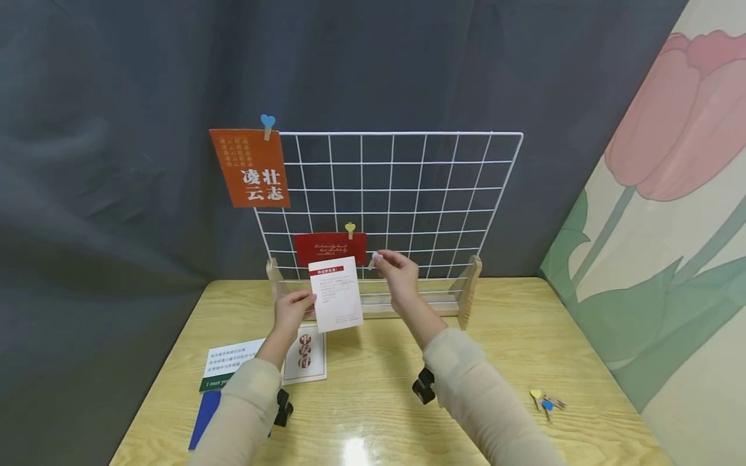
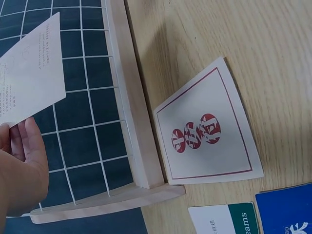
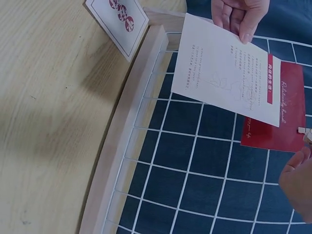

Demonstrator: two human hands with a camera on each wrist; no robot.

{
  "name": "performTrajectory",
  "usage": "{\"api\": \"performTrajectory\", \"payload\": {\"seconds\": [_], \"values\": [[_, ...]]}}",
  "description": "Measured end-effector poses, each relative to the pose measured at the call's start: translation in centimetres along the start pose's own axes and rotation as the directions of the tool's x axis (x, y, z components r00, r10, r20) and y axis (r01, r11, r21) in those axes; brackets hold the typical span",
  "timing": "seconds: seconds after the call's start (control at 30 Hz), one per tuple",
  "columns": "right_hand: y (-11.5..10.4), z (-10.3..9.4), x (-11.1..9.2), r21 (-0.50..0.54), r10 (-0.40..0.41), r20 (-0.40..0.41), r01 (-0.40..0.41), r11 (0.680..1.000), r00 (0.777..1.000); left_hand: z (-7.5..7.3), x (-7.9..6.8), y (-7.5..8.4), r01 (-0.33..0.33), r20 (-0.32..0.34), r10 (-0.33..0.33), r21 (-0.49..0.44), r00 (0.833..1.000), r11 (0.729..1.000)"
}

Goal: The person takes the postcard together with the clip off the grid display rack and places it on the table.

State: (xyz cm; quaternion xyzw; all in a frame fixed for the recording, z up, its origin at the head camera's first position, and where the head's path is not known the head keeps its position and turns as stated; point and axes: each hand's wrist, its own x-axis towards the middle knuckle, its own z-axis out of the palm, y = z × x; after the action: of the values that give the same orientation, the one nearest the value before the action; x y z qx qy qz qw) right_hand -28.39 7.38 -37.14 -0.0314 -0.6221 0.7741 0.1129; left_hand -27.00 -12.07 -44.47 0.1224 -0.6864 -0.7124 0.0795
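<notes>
A white card (image 1: 337,295) with a red title bar is pinched along its left edge by my left hand (image 1: 293,309), in front of the white wire grid (image 1: 408,162). My right hand (image 1: 402,278) pinches a small clothespin with a white top (image 1: 375,259), just right of the card. Behind the white card, a red card (image 1: 329,248) hangs on the grid from a yellow heart clothespin (image 1: 350,230). An orange card (image 1: 252,169) hangs at the grid's top left from a blue heart clothespin (image 1: 268,124). In the right wrist view the white card (image 3: 224,68) partly covers the red one.
On the table's left lie a white card with red circles (image 1: 305,356), a white and green card (image 1: 230,362) and a blue card (image 1: 205,414). Several clothespins (image 1: 546,404) are at the right. Wooden feet (image 1: 469,292) hold the grid upright.
</notes>
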Motion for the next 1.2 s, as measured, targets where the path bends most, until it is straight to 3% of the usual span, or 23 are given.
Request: {"api": "performTrajectory", "payload": {"seconds": [0.07,0.1,0.2,0.3,0.33,0.4,0.53,1.2], "values": [[0.3,-0.3,-0.1,0.032,-0.032,0.015,0.032,0.999,0.999,0.0,-0.1,-0.2,-0.005,-0.001,0.005,0.0,1.0,1.0],[2.0,-0.6,1.0,0.072,-0.076,0.043,0.073,0.995,0.996,0.0,-0.1,-0.3,-0.007,0.0,0.007,-0.001,1.0,1.0],[3.9,-1.1,1.9,0.086,-0.089,0.053,0.084,0.993,0.995,0.0,-0.3,-0.6,0.002,0.007,-0.002,0.003,1.0,1.0],[4.9,-1.1,2.0,0.015,-0.067,-0.002,0.067,0.998,0.998,0.0,-0.5,-1.1,0.032,0.022,-0.032,0.007,0.999,0.999],[3.5,-0.9,0.7,-0.02,-0.029,-0.032,0.028,0.999,0.999,0.0,-0.6,-1.2,0.038,0.026,-0.039,0.008,0.999,0.999],[2.4,-1.0,-0.6,-0.016,-0.035,-0.023,0.035,0.999,0.999,0.1,-0.7,-1.7,0.051,0.03,-0.051,-0.001,0.998,0.999],[1.6,-1.5,-1.6,0.008,0.002,-0.002,-0.002,1.0,1.0,0.2,-1.0,-2.4,0.043,0.027,-0.042,-0.01,0.999,0.999],[4.0,-3.5,-2.1,-0.056,0.029,-0.025,-0.03,0.998,0.999,0.6,-1.0,-3.8,0.092,-0.013,-0.092,0.022,0.996,0.996]]}}
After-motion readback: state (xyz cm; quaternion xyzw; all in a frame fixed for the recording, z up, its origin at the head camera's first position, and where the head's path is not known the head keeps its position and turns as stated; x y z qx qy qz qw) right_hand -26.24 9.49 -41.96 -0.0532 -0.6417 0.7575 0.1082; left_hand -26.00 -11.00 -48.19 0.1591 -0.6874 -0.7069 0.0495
